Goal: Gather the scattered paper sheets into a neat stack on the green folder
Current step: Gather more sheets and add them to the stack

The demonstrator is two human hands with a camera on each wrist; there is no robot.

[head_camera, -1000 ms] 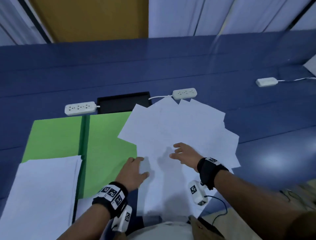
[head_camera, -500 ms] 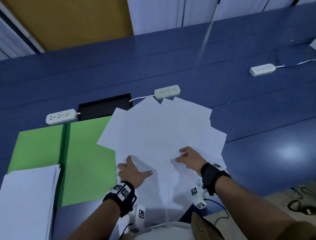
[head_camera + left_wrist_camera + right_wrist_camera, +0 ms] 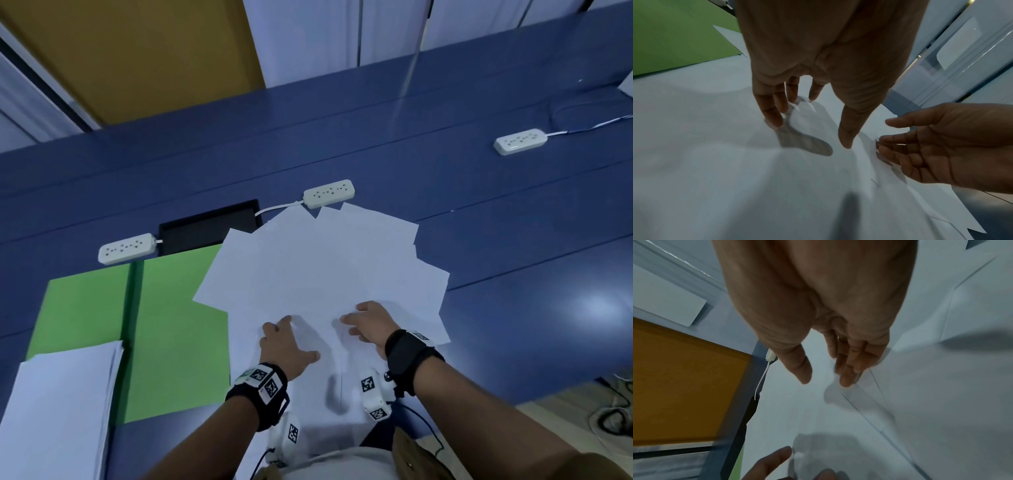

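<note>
Several white paper sheets [image 3: 322, 270] lie fanned out on the blue table, their left corner overlapping the open green folder [image 3: 174, 329]. My left hand [image 3: 284, 342] rests flat on the near part of the fan, fingers straight, fingertips [image 3: 774, 120] touching paper [image 3: 705, 146]. My right hand [image 3: 368, 323] lies beside it on the sheets, fingers [image 3: 849, 378] extended over a sheet edge [image 3: 920, 386]. Neither hand grips anything. A separate neat paper stack [image 3: 58, 407] covers the folder's near left part.
Three white power strips [image 3: 125, 247] [image 3: 329, 193] [image 3: 520, 141] lie on the table [image 3: 513, 240] beyond the papers. A black recessed cable box [image 3: 209, 226] sits behind the folder. The table's near right edge [image 3: 548, 394] borders floor with cables.
Both hands have slid forward over the fanned sheets and closer together. The head view has shifted, so the folder and stack sit further left.
</note>
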